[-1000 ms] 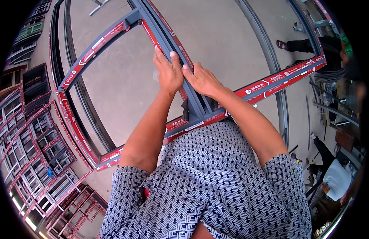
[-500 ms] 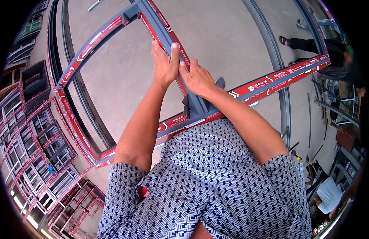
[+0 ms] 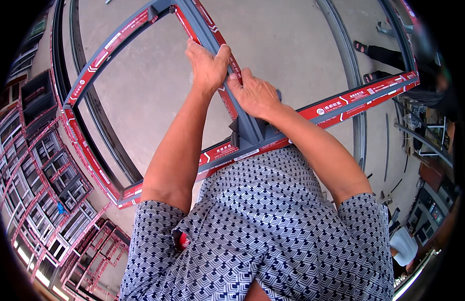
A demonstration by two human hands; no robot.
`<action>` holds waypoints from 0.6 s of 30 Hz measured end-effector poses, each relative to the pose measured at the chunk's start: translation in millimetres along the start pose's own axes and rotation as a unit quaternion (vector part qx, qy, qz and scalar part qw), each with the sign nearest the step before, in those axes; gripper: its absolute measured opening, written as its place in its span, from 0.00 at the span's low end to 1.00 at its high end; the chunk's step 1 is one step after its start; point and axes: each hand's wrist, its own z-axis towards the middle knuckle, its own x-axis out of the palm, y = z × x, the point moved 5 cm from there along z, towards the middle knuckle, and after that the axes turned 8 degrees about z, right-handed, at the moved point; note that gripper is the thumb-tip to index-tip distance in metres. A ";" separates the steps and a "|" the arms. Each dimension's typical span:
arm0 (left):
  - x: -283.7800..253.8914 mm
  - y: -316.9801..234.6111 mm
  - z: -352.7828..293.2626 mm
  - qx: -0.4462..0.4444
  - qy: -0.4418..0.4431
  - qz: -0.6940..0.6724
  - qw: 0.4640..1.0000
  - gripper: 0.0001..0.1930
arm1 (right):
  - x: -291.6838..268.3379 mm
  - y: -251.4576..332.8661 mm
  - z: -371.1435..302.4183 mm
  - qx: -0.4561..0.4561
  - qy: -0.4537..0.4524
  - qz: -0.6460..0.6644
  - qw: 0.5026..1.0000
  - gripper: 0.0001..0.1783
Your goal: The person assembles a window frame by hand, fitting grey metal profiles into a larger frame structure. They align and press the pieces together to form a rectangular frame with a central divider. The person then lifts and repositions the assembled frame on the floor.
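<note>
A large grey metal window frame [image 3: 338, 103], covered with red printed protective film, spans the view in front of me, its near edge close to my waist. Its dividing bar [image 3: 250, 129] runs away from me and slightly left. My left hand [image 3: 207, 65] is closed round that bar farther out, thumb on top and fingers over its left side. Closer in, my right hand [image 3: 255, 95] grips the same bar from the right, fingers bent and partly hidden. The two hands are close together. A small dark block [image 3: 234, 133] sits at the bar's near joint.
Long grey rails [image 3: 107, 125] lie below the frame at left, with another rail [image 3: 343, 45] at right. Many red-filmed frames [image 3: 51, 190] are stacked at left. A person's sandalled foot [image 3: 360, 46] shows beyond the right side. Someone in white [image 3: 403, 246] is at lower right.
My left hand has moved a little farther up the bar, away from me. My right hand has barely moved on it. The view has shifted slightly.
</note>
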 end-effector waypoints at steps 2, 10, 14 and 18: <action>-1.9 -5.4 -2.2 -0.008 0.000 -0.013 1.000 0.41 | -2.2 0.1 1.2 -0.003 0.004 -0.017 1.000 0.38; -2.1 -8.9 -8.5 -0.002 -0.027 -0.055 0.998 0.43 | -3.9 6.2 -8.3 -0.026 -0.046 -0.037 0.998 0.35; -0.1 -7.0 -7.9 -0.029 -0.034 -0.081 0.996 0.45 | -5.4 9.6 -6.3 -0.049 -0.052 -0.074 0.995 0.34; 0.3 -5.7 -8.4 -0.059 -0.028 -0.123 0.990 0.48 | -0.7 7.7 -8.8 -0.045 -0.075 -0.059 0.994 0.33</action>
